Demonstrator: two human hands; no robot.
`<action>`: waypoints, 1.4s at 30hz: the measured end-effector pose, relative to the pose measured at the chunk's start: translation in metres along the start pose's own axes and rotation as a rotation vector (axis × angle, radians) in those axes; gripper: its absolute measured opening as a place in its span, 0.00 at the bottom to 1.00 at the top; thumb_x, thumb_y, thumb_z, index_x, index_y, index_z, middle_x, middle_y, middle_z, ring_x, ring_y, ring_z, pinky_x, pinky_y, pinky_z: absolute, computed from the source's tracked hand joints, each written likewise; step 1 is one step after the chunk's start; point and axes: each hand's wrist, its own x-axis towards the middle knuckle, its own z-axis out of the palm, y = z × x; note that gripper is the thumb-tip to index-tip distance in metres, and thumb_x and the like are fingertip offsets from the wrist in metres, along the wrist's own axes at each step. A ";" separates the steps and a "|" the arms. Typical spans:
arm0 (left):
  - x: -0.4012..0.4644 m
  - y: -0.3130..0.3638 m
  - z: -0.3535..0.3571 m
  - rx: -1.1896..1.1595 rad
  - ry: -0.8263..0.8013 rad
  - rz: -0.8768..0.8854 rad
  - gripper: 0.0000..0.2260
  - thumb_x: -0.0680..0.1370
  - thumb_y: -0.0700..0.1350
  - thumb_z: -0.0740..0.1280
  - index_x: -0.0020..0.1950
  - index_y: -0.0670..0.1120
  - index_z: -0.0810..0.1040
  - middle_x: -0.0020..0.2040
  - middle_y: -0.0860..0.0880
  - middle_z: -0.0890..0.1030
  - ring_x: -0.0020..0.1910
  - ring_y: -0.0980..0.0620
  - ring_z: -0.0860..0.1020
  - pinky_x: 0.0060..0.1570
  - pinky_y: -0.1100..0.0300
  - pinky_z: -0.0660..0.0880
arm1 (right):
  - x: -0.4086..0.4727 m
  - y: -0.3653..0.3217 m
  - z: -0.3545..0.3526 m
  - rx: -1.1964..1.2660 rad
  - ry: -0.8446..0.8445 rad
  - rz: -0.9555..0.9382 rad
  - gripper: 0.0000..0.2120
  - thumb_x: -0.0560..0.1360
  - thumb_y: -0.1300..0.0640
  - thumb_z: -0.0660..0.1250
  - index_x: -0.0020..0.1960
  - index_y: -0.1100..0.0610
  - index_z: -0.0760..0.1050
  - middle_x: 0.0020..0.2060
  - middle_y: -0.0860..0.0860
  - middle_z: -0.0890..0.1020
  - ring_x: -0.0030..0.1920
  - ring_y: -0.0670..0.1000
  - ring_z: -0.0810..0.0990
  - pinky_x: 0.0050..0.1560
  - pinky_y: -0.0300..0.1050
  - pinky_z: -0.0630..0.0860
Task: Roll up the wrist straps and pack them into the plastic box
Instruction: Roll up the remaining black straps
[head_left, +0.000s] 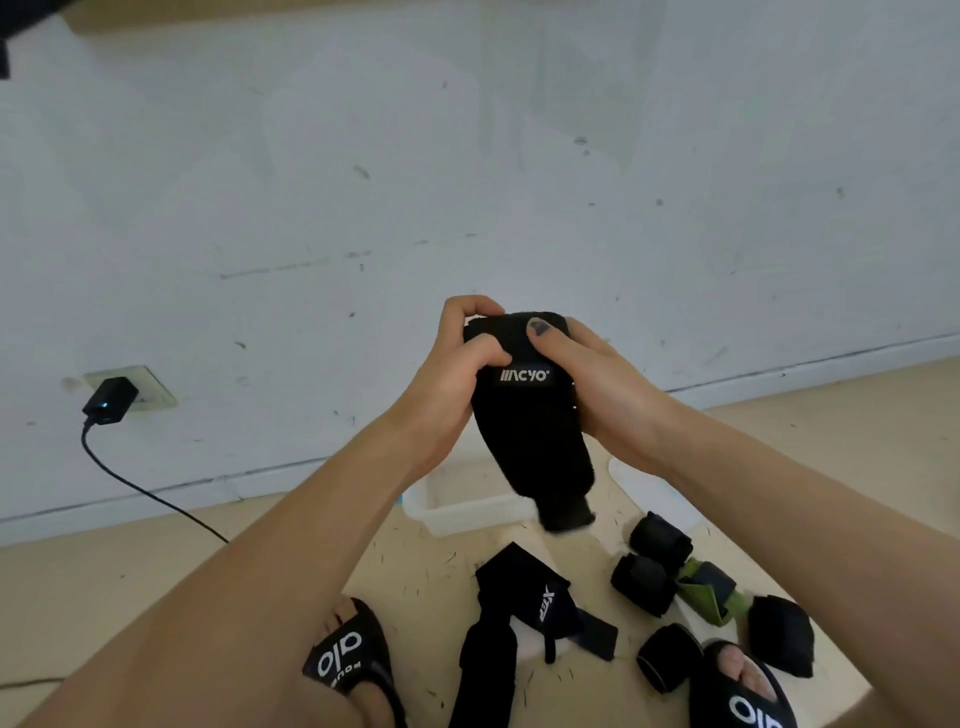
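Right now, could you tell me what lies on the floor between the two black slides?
In the head view, an unrolled black wrist strap lies between the left slide and right slide, with a rolled black strap beside the right one.

Black strap (530, 426), white logo, held upright in air above box (467, 512), lower end hanging loose. Box: white plastic, open, on floor. Near box: one unrolled black strap (519, 608); rolled black straps (660, 538) right of it.
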 end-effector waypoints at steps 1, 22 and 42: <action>0.000 -0.001 0.000 -0.005 0.002 -0.011 0.21 0.72 0.45 0.64 0.64 0.50 0.68 0.57 0.44 0.77 0.51 0.49 0.80 0.54 0.52 0.76 | 0.000 0.000 0.000 0.016 0.012 -0.017 0.15 0.83 0.45 0.63 0.66 0.50 0.75 0.58 0.53 0.85 0.58 0.53 0.85 0.63 0.57 0.80; 0.005 -0.007 0.000 0.045 0.050 -0.021 0.05 0.85 0.47 0.58 0.60 0.49 0.70 0.52 0.47 0.79 0.49 0.52 0.80 0.55 0.50 0.77 | 0.005 0.000 0.006 0.036 0.033 -0.048 0.13 0.82 0.47 0.66 0.63 0.53 0.75 0.57 0.55 0.83 0.55 0.52 0.86 0.57 0.55 0.82; 0.006 -0.008 -0.002 0.113 0.080 0.057 0.16 0.74 0.51 0.67 0.61 0.56 0.73 0.55 0.47 0.80 0.57 0.49 0.82 0.64 0.46 0.78 | 0.006 0.002 0.007 0.145 -0.034 0.064 0.23 0.81 0.42 0.67 0.69 0.54 0.71 0.62 0.55 0.83 0.58 0.54 0.86 0.57 0.54 0.83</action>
